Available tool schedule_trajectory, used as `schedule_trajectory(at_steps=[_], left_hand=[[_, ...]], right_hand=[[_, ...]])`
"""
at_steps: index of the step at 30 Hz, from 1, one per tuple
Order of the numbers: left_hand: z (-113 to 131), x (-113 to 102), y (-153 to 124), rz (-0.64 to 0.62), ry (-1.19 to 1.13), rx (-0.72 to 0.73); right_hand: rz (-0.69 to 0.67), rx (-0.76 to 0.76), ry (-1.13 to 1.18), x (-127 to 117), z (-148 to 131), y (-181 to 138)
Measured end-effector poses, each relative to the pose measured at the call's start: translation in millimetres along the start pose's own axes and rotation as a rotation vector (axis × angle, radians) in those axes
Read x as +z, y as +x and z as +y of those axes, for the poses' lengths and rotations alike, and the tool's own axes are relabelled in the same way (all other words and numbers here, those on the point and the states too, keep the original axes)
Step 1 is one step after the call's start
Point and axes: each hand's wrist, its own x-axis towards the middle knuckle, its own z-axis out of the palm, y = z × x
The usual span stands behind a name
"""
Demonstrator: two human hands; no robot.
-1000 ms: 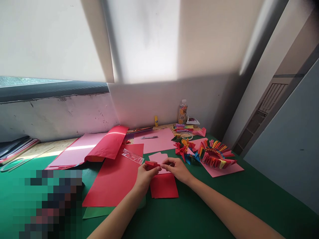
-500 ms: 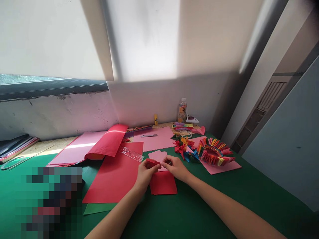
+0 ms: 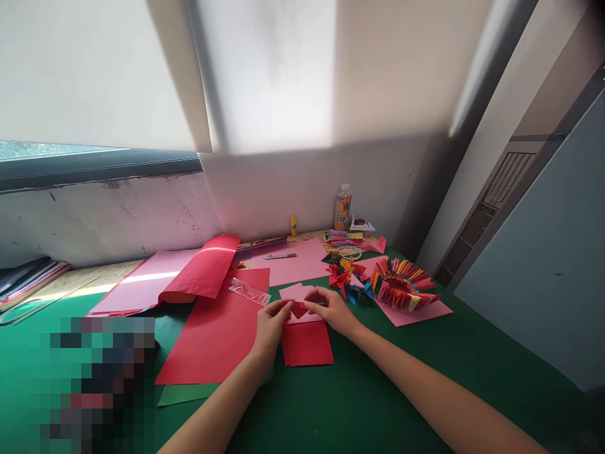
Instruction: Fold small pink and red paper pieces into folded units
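My left hand (image 3: 270,326) and my right hand (image 3: 331,309) meet over the green mat (image 3: 378,391), both pinching a small folded red paper piece (image 3: 297,309) between their fingertips. Under the hands lies a small red paper sheet (image 3: 306,343), with a pale pink sheet (image 3: 295,293) just behind it. A large red sheet (image 3: 215,331) lies to the left of my left hand, with a clear plastic ruler (image 3: 249,292) on its far corner.
A ring of folded coloured papers (image 3: 401,285) on pink paper and folded paper stars (image 3: 347,277) sit right of the hands. Pink sheets (image 3: 293,261), a curled red sheet (image 3: 208,268), a glue stick (image 3: 293,225) and a bottle (image 3: 343,208) stand near the wall. A blurred patch covers the lower left.
The hands have drawn closer together on the red paper piece, which has turned from lying flat at the left fingertips to sitting between both hands. The view has shifted slightly.
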Motion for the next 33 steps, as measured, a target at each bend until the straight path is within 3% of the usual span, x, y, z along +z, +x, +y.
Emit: schedule_trajectory(at_steps=[10, 18, 33], left_hand=[[5.9, 4.6, -5.3, -0.081, -0.025, -0.025], [-0.5, 4.4, -0.8, -0.186, -0.353, -0.097], [-2.6, 5.8, -1.6, -0.203, -0.238, -0.064]], right_hand=[[-0.142, 0.092, 0.260, 6.3, -2.5, -2.4], [-0.011, 0.189, 0.346, 2.7, 2.4, 2.5], [-0.053, 0.215, 0.320, 4.7, 1.0, 0.9]])
